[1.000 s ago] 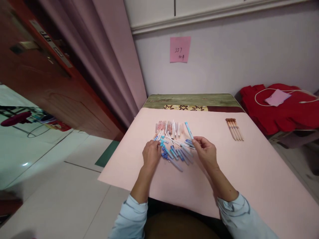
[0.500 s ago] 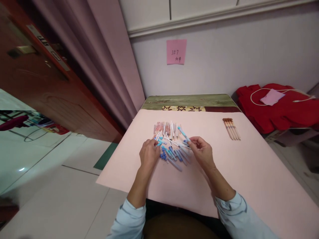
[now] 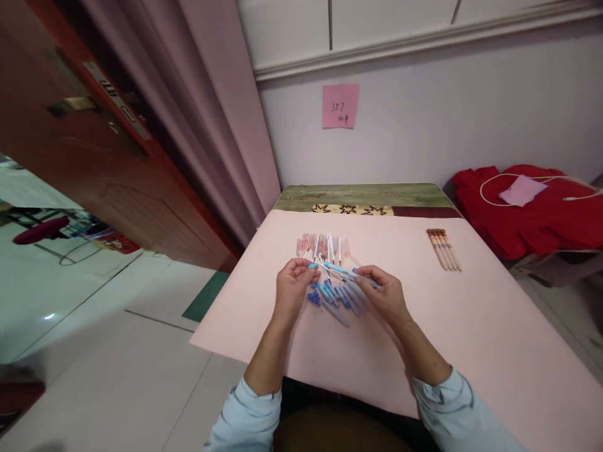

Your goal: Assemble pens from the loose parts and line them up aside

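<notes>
My left hand is closed in a pinch on a small light-blue pen piece, its exact shape partly covered by the fingertips. Facing it, my right hand grips a blue pen barrel that points left toward that piece. Just below the hands lie several blue pen barrels and a small pile of dark-blue pen parts. White pen refills and pinkish pen barrels lie beyond the hands.
Several finished-looking pens with brown tops lie in a row at the right of the pale pink table covering. Red cloth with a white cable sits beyond the right edge. A wooden door stands at the left.
My left hand has lifted from the pile with the light-blue piece. My right hand has tilted the barrel from upward to nearly level, bringing its end near the left fingers. The view has shifted slightly.
</notes>
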Demonstrator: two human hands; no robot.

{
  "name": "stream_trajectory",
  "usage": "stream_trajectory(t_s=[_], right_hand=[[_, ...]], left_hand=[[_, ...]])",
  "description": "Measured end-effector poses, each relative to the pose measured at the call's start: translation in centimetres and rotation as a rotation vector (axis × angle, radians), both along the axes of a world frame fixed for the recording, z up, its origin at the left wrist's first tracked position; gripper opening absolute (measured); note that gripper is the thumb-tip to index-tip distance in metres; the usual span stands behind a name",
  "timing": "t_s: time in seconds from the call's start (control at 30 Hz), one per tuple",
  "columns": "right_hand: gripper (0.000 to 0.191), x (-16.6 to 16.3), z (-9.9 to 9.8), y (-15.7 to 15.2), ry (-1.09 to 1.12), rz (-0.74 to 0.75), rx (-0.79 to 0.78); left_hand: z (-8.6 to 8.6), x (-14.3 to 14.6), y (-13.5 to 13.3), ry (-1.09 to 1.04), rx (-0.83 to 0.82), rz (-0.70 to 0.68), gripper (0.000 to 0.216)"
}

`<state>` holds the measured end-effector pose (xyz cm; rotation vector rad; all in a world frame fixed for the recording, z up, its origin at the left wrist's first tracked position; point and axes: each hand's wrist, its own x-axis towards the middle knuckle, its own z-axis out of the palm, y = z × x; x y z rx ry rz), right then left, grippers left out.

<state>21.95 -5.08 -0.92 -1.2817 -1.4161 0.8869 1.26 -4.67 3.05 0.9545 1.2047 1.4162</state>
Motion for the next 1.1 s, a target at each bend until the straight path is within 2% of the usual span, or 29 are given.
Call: stream_trajectory(t_s=[0.37,0.63,0.87,1.1], right_hand=[[0.02,-0.2,0.0,-0.2,-0.021,0.022,-0.02],[0.018,0.1,-0.5,0.1,-0.108,0.056,0.04],[0.018,-0.1,-0.7,0.2,-0.159,0.136,0.193],[0.019,-0.4,-0.8,0.0,-0.219,0.167,0.16]], left_hand=[[0.0,0.0,-0.1,0.0,0.012,-0.017,0.035],[0.1,-0.4,-0.1,0.044,0.023,-0.036,0.038],[0.2,-0.2,-0.5,0.015,0.049,0.006,0.037],[0.8,0.6,-0.7,0.061,0.09,-0.005,0.034]])
